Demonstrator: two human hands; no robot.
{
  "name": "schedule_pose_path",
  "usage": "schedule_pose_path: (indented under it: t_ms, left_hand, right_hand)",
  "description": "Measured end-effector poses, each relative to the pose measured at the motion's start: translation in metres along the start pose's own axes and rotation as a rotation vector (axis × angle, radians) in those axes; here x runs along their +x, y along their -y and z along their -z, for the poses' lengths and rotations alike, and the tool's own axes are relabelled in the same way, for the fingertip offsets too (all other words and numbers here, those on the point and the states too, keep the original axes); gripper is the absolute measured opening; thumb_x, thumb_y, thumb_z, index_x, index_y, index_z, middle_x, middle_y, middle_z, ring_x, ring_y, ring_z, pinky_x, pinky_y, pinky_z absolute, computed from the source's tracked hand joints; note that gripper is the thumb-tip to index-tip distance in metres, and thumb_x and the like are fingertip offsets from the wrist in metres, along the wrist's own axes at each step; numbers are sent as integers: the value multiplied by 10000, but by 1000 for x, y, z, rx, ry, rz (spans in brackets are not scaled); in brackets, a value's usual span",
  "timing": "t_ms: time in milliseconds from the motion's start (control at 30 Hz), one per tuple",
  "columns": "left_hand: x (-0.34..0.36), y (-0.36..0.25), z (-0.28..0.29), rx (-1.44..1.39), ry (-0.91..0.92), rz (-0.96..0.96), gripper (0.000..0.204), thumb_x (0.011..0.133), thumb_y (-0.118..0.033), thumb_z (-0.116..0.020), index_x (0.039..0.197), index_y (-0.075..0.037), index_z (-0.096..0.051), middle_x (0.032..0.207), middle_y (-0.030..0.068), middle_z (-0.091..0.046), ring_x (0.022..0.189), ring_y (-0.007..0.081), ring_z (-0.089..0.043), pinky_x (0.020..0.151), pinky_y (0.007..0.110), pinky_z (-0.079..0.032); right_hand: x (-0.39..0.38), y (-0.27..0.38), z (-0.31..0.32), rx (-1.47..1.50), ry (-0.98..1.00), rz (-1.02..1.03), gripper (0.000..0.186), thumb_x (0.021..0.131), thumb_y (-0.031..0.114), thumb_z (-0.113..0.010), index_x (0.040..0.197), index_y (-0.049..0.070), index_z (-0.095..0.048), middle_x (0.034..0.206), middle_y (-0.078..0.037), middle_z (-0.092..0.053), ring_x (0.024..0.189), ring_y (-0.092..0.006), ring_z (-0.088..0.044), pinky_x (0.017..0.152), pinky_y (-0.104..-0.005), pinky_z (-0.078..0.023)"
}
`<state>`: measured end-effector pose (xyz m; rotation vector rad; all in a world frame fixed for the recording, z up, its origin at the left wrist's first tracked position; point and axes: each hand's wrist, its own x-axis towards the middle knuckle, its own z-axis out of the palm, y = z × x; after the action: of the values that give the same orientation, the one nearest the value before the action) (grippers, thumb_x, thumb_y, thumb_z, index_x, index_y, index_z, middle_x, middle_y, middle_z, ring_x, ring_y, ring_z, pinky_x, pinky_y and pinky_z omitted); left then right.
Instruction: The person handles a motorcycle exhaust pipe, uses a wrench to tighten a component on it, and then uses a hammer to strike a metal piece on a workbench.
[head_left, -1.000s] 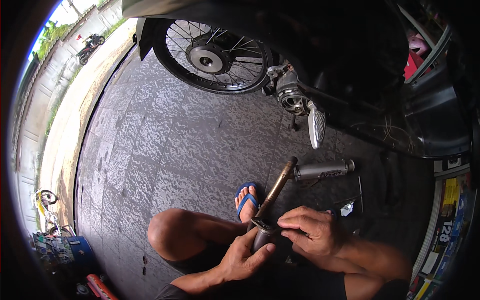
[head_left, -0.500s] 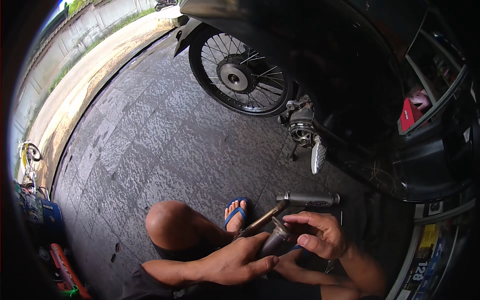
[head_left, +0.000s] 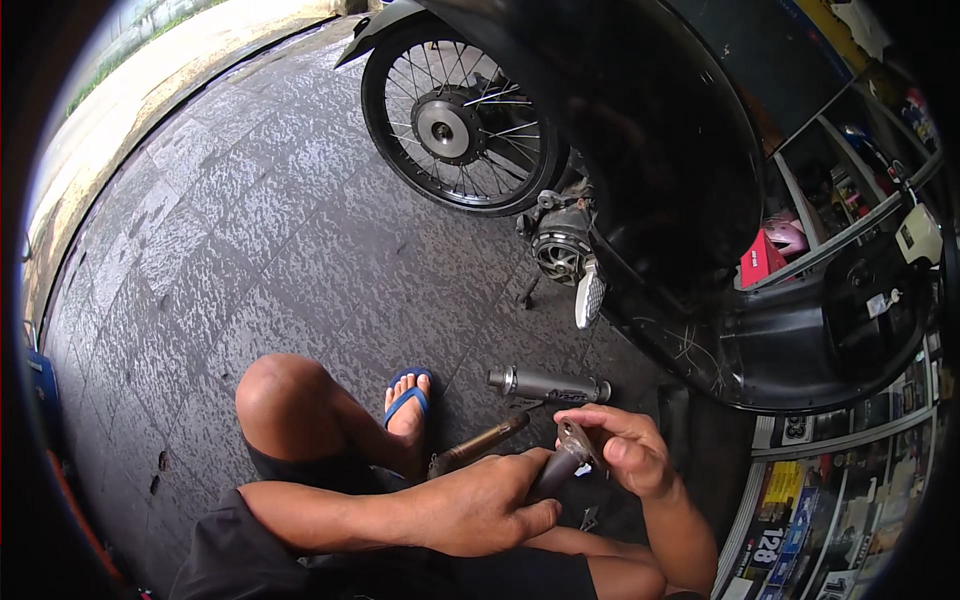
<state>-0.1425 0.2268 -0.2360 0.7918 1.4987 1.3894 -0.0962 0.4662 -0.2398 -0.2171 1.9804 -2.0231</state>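
Head view: left hand [head_left: 490,505] grasps a dark, round metal pipe [head_left: 554,474] above the lap [head_left: 490,575]; right hand [head_left: 630,450] touches its thin flange [head_left: 575,436], whether gripping I cannot tell; long axis slants, flanged end pointing up-right; beyond, a smooth metal cylinder [head_left: 555,386] lies on mottled floor [head_left: 300,270]

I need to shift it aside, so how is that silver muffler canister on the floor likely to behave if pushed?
The muffler canister will probably roll if nudged sideways, being cylindrical and lying on its side. Its metallic-looking shell suggests it is stiff. The smooth casing may be slightly slippery.
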Motion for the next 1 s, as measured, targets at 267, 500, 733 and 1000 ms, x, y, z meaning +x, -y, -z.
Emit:
schedule_pose_path:
  t_ms: [267,500,733,1000]
  left_hand:
    - [11,1,-7,165,-23,-86,397,927,-280,-586,976,112,-543,793,248,-653,789,377,-683,723,448,-527]
    - [4,9,7,231,-3,-59,406,923,-329,-636,1002,63,-567,829,243,-652,735,404,-671,660,467,-527]
    - [7,27,-4,272,-186,-121,371,931,-335,-636,1038,18,-592,748,213,-666,686,384,-687,615,443,-550]
    - [22,47,-11,296,-171,-61,354,917,-297,-676,971,47,-611,581,167,-623,545,320,-674,517,379,-525]
  right_hand:
    - [18,-25,-19,392,-2,2,355,966,354,-472,827,38,-557,815,-84,-551,883,-230,-538,855,-387,-452]
    - [18,-21,-29,664,-146,-26,277,937,304,-486,736,117,-448,733,-39,-458,784,-198,-498,821,-384,-448]
    - [21,-29,-34,724,-182,-35,317,932,371,-451,732,127,-420,745,-36,-449,763,-203,-487,795,-386,-440]
    - [15,-65,-15,547,-234,-57,332,965,360,-398,861,60,-494,849,-72,-528,870,-233,-554,877,-396,-465]
